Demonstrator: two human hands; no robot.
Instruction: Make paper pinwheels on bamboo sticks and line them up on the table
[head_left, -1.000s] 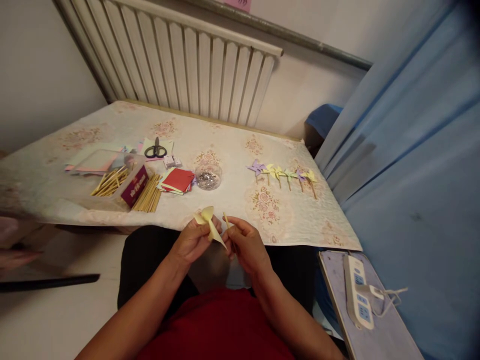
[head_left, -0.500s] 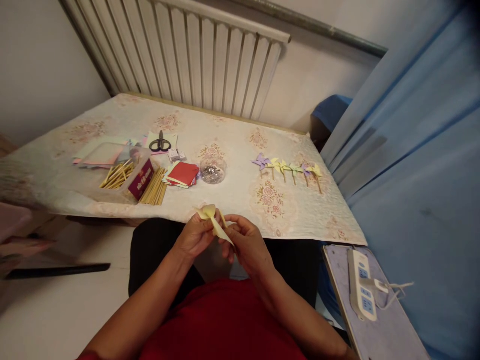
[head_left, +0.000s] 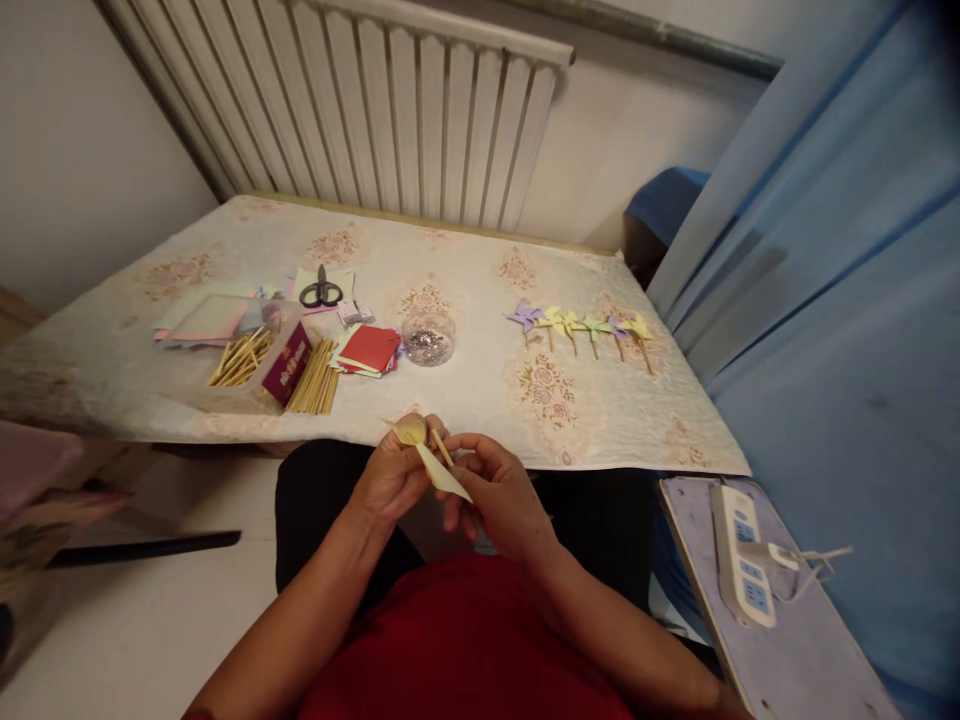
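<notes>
Two hands joining a folded yellow paper and a thin stick above the lap, near the surface edge.
Left hand (head_left: 390, 478) pinches the paper (head_left: 431, 462); right hand (head_left: 499, 492) grips the stick (head_left: 441, 447), whose tip, apart from the folds a second earlier, now lies against them beside the surface (head_left: 480, 400).

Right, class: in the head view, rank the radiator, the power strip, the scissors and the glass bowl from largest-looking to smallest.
1. radiator
2. power strip, though it lies nearer the camera, which flatters it
3 and 4. glass bowl and scissors look about alike; too close to rank.
</notes>
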